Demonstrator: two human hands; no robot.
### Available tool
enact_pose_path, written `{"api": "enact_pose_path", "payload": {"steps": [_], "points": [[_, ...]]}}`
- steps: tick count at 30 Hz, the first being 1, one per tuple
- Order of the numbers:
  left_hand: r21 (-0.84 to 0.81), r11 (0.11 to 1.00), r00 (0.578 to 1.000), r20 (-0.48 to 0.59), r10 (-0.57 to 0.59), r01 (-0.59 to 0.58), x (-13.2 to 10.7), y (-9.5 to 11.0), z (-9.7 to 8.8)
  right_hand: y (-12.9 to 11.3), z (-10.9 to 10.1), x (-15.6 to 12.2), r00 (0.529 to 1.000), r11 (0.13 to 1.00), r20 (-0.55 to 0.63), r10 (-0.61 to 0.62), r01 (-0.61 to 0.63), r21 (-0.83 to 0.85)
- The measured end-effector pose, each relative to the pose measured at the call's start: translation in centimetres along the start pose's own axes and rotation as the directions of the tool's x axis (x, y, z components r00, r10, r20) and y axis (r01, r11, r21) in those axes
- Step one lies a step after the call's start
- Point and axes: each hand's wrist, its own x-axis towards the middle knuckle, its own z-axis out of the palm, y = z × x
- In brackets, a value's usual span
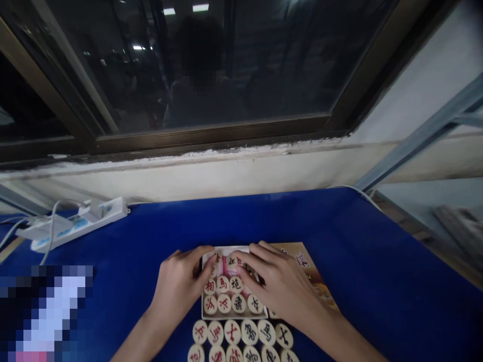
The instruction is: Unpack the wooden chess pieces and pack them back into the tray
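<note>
Chess pieces (red, black) in white box; left hand, right hand above, fingers bent, grip unclear.

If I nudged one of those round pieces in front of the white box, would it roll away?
Probably not: the round pieces lie flat, lettered faces up, so one would likely slide. The blue tabletop looks smooth, so friction may be low.

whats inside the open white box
Round pieces with red or black characters, and something pink. The left hand and right hand cover parts; anything beneath the pieces is hidden.
</note>
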Motion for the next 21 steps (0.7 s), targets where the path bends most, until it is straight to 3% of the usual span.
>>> {"api": "enact_pose_path", "payload": {"steps": [4,10,14,21], "points": [[0.072,0.997,1.000,0.012,0.009,-0.009,0.07,0.06,0.65,0.21,0.36,0.19,1.000,1.000,0.006,0.019,-0.019,0.004],[-0.075,0.996,0.995,0.081,0.050,-0.044,0.10,0.32,0.23,0.34,0.58,0.25,0.999,1.000,0.021,0.027,-0.027,0.009],[-0.053,0.997,0.995,0.078,0.063,-0.059,0.25,0.12,0.32,0.39,0.74,0.30,1.000,1.000,-0.002,0.029,-0.029,-0.004],[-0.002,1.000,0.994,0.111,-0.003,0.004,0.22,0.05,0.91,0.41,0.74,0.25,0.998,0.997,0.048,0.050,-0.053,0.064]]}}
